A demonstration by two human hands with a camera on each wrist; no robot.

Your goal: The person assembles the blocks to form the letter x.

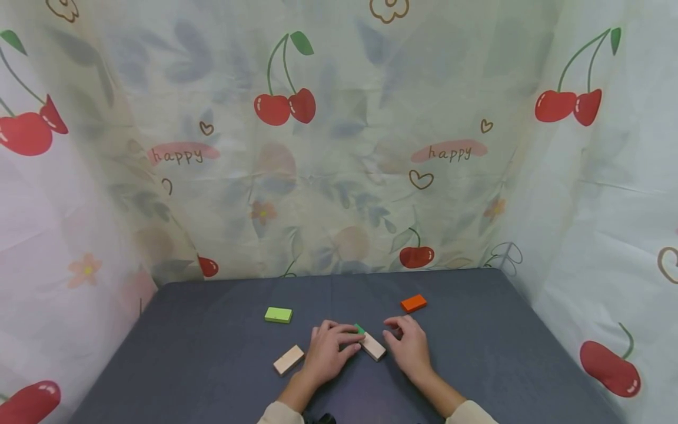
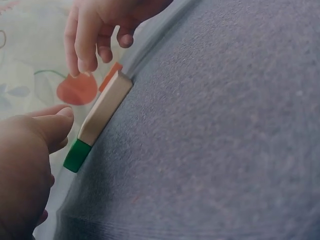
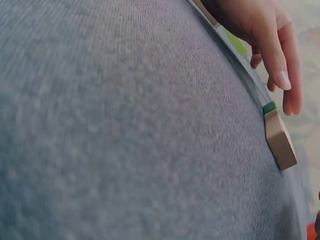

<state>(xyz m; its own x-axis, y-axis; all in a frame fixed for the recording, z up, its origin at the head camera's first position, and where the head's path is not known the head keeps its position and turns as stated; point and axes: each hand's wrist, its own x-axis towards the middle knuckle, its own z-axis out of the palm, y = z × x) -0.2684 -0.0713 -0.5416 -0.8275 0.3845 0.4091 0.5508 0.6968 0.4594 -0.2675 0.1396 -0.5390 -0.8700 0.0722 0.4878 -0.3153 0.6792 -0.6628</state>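
A plain wooden block (image 1: 374,347) and a green block (image 1: 359,328) lie end to end in one slanting line on the dark table, between the two hands. My left hand (image 1: 327,351) hovers at their left, its loosely bent fingers overlapping the green end in the head view. From the right wrist view, those left fingertips (image 3: 284,80) show just above the join of the blocks and hold nothing. My right hand (image 1: 411,350) is off to the right of the wooden block, thumb and fingers apart with nothing between them.
A second plain wooden block (image 1: 288,360) lies left of my left hand. Farther back are a lime green block (image 1: 278,315) on the left and an orange-red block (image 1: 414,303) on the right. A cherry-printed curtain (image 1: 339,176) encloses the table (image 1: 212,330) at the back and sides.
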